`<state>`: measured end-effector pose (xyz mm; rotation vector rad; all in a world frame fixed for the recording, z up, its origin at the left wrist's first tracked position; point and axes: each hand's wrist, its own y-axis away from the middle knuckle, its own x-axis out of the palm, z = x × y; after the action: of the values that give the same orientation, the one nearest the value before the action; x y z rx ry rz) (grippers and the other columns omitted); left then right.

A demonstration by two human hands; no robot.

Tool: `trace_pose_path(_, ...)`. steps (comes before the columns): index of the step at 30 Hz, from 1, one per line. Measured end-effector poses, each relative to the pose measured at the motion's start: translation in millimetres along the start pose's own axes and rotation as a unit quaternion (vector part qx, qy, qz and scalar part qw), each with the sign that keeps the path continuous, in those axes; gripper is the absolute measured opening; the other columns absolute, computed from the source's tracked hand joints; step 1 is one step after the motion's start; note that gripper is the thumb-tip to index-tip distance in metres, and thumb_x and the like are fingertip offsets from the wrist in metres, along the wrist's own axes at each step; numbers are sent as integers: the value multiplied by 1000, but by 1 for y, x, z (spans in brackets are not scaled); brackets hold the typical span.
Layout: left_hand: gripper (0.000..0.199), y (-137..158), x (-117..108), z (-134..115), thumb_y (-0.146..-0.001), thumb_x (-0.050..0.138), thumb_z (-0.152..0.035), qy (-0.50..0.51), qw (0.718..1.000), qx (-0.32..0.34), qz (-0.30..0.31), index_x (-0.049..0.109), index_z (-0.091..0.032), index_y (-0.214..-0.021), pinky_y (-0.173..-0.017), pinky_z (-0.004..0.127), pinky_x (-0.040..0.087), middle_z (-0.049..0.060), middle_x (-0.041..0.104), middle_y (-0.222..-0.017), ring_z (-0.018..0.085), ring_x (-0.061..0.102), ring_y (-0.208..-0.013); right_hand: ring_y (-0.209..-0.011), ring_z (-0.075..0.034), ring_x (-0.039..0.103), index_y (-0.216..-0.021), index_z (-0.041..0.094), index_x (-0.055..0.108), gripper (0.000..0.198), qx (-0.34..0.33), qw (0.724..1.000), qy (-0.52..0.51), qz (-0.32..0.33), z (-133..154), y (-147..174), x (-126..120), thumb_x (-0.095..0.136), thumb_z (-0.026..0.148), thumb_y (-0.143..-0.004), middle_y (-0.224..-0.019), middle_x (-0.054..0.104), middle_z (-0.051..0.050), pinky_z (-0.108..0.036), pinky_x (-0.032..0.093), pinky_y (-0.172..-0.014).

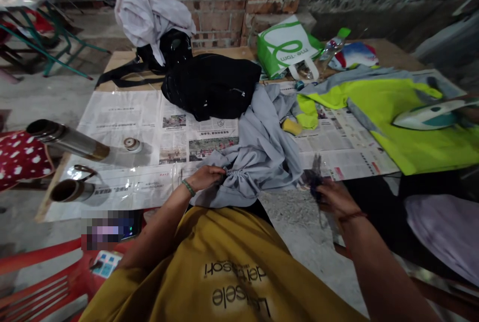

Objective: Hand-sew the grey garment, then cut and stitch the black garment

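Observation:
My left hand [207, 177] is closed on the gathered, elastic-looking edge of a grey garment [262, 137], which spreads over the table's near edge and back across the newspaper. My right hand [335, 195] is held off the table's edge, to the right of that cloth. Its fingers are wrapped round a pair of small scissors [314, 175] with a dark handle, blurred by motion, the blades pointing away from me. A small yellow piece [292, 126] lies against the garment's right side.
Newspaper [123, 112] covers the table. A black bag [213, 85] and a green-white bag [282, 45] stand behind. At left are a steel flask [71, 140], its lid [132, 144] and a cup [71, 190]. An iron [426, 116] rests on a yellow-green garment [381, 97].

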<state>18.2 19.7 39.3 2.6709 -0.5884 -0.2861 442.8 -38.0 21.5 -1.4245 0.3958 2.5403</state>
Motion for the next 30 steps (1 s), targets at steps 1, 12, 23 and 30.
trace_pose_path(1, 24, 0, 0, 2, -66, 56, -6, -4, 1000, 5, -3, 73, -19, -76, -49, 18, 38, -2, 62, -57, 12, 54, -59, -71, -25, 63, -92, 18, 61, 30, 1, 997, -79, 25, 3, 10, -1, 39, 36, -81, -79, 63, -17, -37, 45, -59)
trace_pose_path(12, 26, 1, -5, 9, -75, 53, -20, -88, 996, 10, 7, 71, -14, -92, -75, 23, 50, 3, 72, -85, 14, 63, -79, -56, -11, 47, -111, 20, 55, 56, -15, 780, -464, 419, 93, 93, 13, 66, 59, -72, -76, 51, -3, -25, 34, -50)
trace_pose_path(23, 34, 9, -1, -4, -74, 53, -15, -78, 997, -12, -4, 70, -13, -104, -75, 23, 49, 4, 72, -94, 15, 64, -82, -47, -5, 50, -102, 14, 54, 57, 22, 779, -336, 529, 146, 84, 37, 62, 63, -75, -71, 53, 2, -17, 37, -43)
trace_pose_path(30, 35, 8, 0, -3, -74, 52, -13, -46, 999, -14, 1, 70, -11, -103, -63, 21, 44, 2, 69, -77, 12, 58, -67, -44, -4, 50, -99, 16, 56, 54, 37, 794, -300, 527, 155, 86, 39, 64, 62, -73, -68, 54, 3, -16, 36, -40)
